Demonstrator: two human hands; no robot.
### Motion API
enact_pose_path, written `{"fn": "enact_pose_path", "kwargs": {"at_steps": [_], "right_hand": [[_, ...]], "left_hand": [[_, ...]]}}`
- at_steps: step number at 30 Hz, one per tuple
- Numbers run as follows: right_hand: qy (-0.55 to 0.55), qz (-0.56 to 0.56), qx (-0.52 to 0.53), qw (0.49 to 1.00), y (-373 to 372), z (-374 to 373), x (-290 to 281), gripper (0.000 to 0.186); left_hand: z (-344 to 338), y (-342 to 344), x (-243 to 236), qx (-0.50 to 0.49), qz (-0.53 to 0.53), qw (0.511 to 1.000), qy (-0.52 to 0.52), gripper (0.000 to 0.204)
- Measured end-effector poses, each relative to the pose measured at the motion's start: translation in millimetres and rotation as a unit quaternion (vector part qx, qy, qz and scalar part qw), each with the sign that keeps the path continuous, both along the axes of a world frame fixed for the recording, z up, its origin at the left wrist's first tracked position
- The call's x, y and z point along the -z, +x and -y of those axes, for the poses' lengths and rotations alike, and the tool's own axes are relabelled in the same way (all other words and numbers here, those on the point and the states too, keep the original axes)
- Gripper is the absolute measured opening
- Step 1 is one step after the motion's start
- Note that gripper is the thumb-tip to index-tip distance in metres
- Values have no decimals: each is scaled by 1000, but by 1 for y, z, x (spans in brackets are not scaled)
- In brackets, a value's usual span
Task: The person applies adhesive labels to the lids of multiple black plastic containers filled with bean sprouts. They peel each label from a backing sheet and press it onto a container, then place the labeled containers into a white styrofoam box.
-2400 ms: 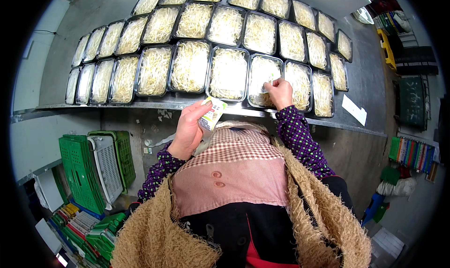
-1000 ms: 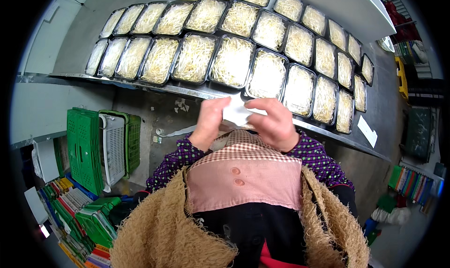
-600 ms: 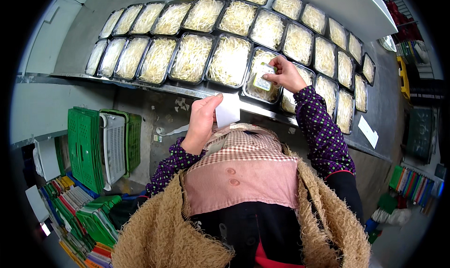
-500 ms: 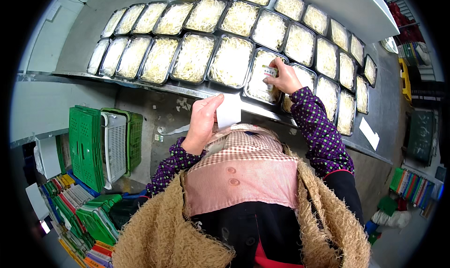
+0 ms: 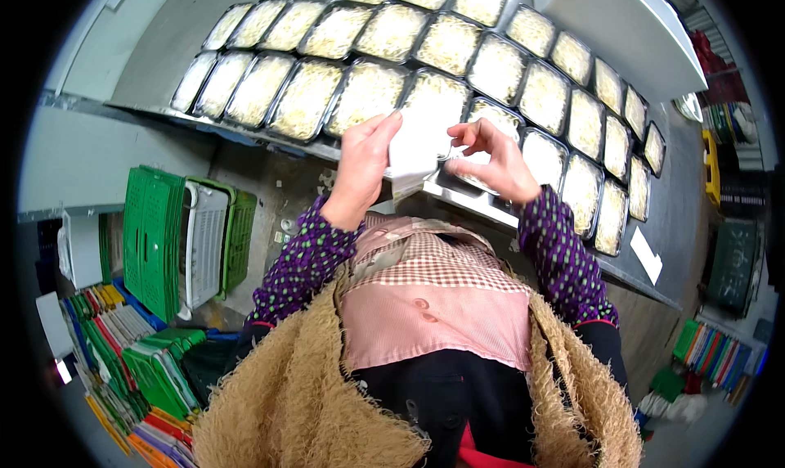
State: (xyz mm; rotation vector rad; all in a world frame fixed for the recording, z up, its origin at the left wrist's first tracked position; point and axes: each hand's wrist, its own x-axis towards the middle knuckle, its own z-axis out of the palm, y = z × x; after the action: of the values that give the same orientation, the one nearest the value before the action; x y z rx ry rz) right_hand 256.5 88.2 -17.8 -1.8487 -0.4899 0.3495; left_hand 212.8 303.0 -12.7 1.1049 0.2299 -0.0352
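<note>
My left hand (image 5: 360,169) is closed on a white paper sheet (image 5: 414,150), thumb on top, held up just in front of the table's near edge. Close to the sheet's right side, my right hand (image 5: 500,167) has its thumb and fingers curved but apart, and I see nothing between them. Under and around both hands lie black trays of pale bean sprouts in rows. The sheet partly covers one sprout tray (image 5: 437,96), and my right hand hides part of another tray (image 5: 496,118).
The trays stand on a grey metal table (image 5: 675,190), a white paper strip (image 5: 646,255) at its right. A white panel (image 5: 617,26) rises behind. Green crates (image 5: 151,243) and a white crate (image 5: 202,243) stand on the floor at left, with stacked coloured crates below them.
My right hand has lifted off a labelled tray and come toward the paper, its fingers parting. My left hand has raised the sheet over the near tray row. The view has shifted slightly.
</note>
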Motion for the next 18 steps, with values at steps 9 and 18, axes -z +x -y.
{"fn": "enact_pose_path", "kwargs": {"at_steps": [9,18], "right_hand": [[223,-155,122,955,-25,-55,-11,16],[-24,104,190,976,-27,-79,-7,37]], "left_hand": [[-28,-37,20,118,46,983,136,22],[-53,-62,44,129,-3,986,107,16]]}}
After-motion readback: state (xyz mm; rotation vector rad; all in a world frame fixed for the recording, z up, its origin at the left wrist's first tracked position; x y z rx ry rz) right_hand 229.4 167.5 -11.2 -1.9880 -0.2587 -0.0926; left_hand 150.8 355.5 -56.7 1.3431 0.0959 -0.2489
